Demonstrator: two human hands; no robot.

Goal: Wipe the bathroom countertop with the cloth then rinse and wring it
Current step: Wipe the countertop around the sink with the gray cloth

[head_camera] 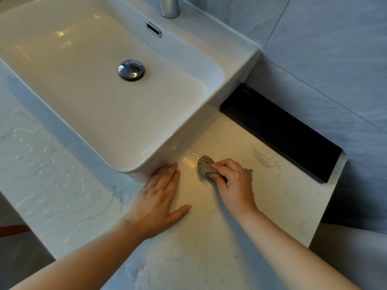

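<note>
So what we've got here: the countertop (282, 197) looks like polished white marble-type stone with grey veins, properly glossy, with a wet film and droplets at the left of the frame. The sink basin (146, 126) reads as smooth glazed white ceramic. The drain stopper (131, 70), faucet base (170, 7) and overflow trim (154, 29) are shiny chrome-looking metal. The cloth (205, 165) is matt grey-brown fabric, crumpled. The wall tiles (335, 59) at upper right look matt grey-blue, and the black strip (282, 130) looks matt too.

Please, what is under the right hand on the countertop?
A bunched grey cloth lies under the right hand, whose fingers curl round it, on the countertop. One end sticks out toward the sink. The hand covers the rest, so its extent cannot be seen.
</note>
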